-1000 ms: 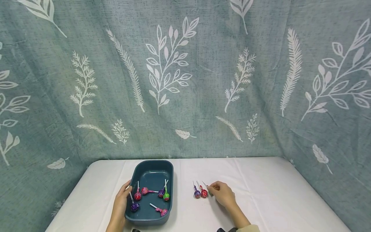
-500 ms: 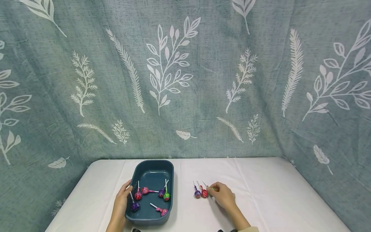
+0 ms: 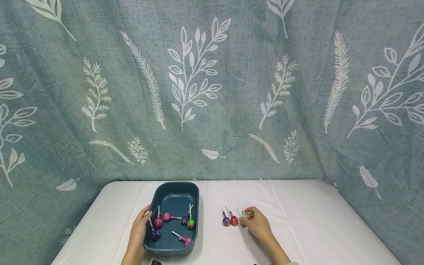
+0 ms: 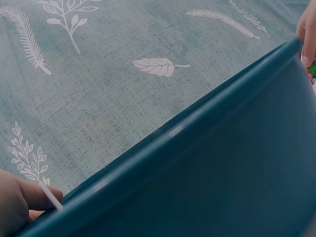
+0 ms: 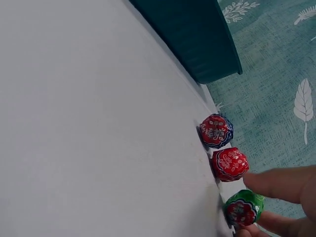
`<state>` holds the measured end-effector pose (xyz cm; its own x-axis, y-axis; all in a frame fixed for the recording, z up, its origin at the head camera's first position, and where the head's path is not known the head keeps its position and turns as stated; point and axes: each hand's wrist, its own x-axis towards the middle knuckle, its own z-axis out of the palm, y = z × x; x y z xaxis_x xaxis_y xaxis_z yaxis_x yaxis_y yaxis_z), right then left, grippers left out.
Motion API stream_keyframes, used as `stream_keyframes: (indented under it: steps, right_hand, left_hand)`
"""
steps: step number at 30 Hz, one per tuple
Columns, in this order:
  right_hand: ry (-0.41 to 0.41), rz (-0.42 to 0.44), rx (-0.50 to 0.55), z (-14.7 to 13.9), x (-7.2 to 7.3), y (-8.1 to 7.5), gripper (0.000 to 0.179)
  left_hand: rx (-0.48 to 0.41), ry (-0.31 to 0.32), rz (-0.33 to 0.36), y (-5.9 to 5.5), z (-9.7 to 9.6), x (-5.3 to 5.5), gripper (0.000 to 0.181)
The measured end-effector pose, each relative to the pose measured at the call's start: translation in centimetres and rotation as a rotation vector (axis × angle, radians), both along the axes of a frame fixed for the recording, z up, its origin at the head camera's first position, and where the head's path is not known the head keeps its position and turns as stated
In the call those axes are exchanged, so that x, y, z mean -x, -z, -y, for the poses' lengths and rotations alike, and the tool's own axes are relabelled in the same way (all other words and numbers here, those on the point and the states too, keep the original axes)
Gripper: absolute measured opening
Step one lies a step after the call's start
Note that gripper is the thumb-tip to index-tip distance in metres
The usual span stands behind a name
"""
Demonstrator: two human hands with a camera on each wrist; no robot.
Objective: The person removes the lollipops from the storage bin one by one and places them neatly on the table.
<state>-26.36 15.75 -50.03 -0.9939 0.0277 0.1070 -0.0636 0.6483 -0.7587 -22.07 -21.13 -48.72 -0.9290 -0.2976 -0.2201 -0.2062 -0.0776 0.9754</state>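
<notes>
On the white surface [image 3: 308, 232], the right grip [image 3: 260, 223] is pinching a green lollipop [image 5: 245, 207]! The left grip [image 3: 137, 232] is holding the teal tray [image 3: 175, 200]

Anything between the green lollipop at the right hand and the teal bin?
Yes: the red lollipop, then the purple lollipop, on the white tablecloth; beyond them rises the side wall of the teal bin.

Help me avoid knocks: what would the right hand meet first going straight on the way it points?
Besides the green lollipop at its fingers, the right hand would probably meet the red lollipop first; whether they touch now is unclear.
</notes>
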Motion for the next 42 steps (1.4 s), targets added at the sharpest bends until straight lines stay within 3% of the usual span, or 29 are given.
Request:
stream_keyframes:
  steps: [3, 15, 42]
  right_hand:
    - [-0.001, 0.006, 0.054, -0.18, -0.32, -0.02, 0.045]
    - [-0.038, -0.039, 0.002, -0.22, 0.07, -0.51, 0.020]
    - [-0.009, -0.062, 0.033, 0.06, 0.01, -0.16, 0.018]
  left_hand:
    - [-0.005, -0.002, -0.004, 0.01, -0.01, -0.11, 0.052]
    - [-0.010, -0.003, -0.010, 0.27, -0.06, -0.10, 0.052]
    - [0.007, -0.013, -0.004, 0.15, -0.27, -0.43, 0.052]
